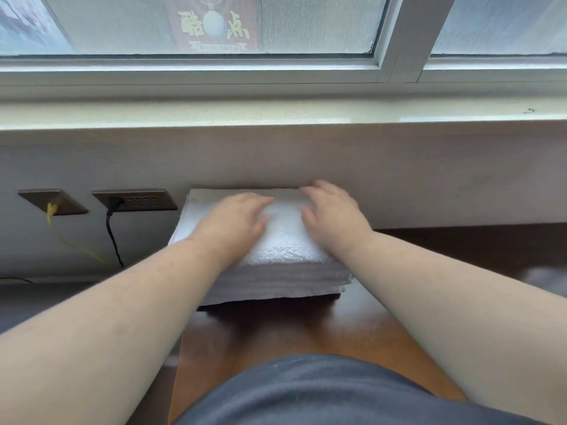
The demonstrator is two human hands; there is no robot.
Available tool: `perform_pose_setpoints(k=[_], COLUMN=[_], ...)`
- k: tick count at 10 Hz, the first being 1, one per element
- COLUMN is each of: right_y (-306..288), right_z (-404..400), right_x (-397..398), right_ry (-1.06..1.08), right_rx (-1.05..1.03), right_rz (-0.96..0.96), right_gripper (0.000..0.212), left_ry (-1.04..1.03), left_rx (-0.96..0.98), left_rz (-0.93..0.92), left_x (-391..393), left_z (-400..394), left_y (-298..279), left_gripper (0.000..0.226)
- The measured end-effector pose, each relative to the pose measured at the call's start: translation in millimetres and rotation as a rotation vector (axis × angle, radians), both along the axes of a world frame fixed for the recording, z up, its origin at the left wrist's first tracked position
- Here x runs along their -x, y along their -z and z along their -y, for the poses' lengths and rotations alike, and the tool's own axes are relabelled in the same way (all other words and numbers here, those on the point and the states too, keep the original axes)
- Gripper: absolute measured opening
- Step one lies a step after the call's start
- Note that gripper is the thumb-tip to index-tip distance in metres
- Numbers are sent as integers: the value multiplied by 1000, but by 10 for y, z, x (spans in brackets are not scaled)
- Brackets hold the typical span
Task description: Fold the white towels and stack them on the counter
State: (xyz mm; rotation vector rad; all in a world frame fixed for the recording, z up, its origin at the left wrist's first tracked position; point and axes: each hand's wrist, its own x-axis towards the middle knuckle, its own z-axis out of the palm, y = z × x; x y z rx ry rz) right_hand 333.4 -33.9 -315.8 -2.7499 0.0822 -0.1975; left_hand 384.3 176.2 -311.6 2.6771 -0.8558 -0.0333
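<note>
Both hands are laid flat on top of the towel stack (276, 240), fingers loose and spread, nothing gripped: the left hand (236, 222) is pressed on the left half of the top white towel, the right hand (333, 214) on the right half, with its fingertips right up against the wall panel (429, 179). The stack is parked on the brown wooden counter (306, 332), its far edge pushed against that panel, so no room is left behind it. The near edges of the lower layers are seen in shadow, lined up pretty neatly, with a slight overhang at the right corner. Plenty of bare counter is left to the right of the stack and in front of it, toward the dark shirt (322, 394). To the left, the counter's edge is reached almost straight away, just beside the stack. Further left on the wall, two dark outlet plates are mounted: one (52, 201) with a yellow cable (70, 240) plugged in, the other (135, 200) with a black cable (113, 237). A pale sill (276, 113) and frosted window (306, 23) are seen above; something pale and blurred is caught at the far right edge
</note>
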Motion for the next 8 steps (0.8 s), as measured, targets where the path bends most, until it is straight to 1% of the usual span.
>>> perform_pose_setpoints(k=[1, 2, 3, 4, 5, 6, 7, 8], right_y=[157, 224, 178, 110, -15, -92, -179, -376], right_z=[-139, 4, 117, 138, 241, 439, 671, 938], right_x=[94, 158, 195, 299, 519, 766, 1012, 1261], right_ry=[-169, -50, 39, 54, -43, -139, -33, 39], right_rx=[118, 112, 58, 11, 143, 332, 290, 320], right_rz=[-261, -416, -460, -408, -293, -343, -337, -287], right_gripper=[62, 77, 81, 78, 89, 97, 92, 87], left_ry=[43, -105, -210, -209, 4, -18, -181, -202], left_rx=[-271, -365, -411, -367, -390, -523, -578, -603], left_rz=[-147, -187, -217, -170, -27, 30, 81, 113], left_x=[141, 78, 55, 168, 402, 559, 769, 970], left_z=[96, -88, -222, -339, -468, -513, -495, -406], left_y=[183, 226, 168, 105, 79, 61, 30, -144], left_gripper=[61, 62, 63, 70, 82, 74, 77, 75])
